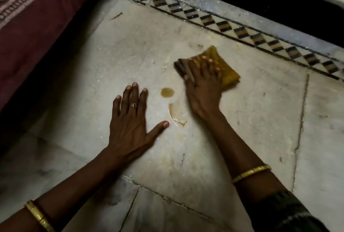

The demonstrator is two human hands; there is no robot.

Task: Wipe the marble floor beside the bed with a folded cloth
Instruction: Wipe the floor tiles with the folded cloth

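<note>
Left hand (130, 125), fingers (134, 94) splayed, on floor (115, 60); right hand (202, 88), fingers straight, presses cloth (227, 75).

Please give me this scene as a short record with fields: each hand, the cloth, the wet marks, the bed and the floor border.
left hand: flat on the floor, fingers spread, a ring on one finger
right hand: presses on the cloth, fingers straight
cloth: folded, yellow-brown, lying on the floor near the border
spill: two brown wet patches between the hands, not covered by the cloth
bed: upper left, maroon patterned cover
border: diamond-pattern strip beyond the cloth
bangles: gold, one on each wrist
</note>
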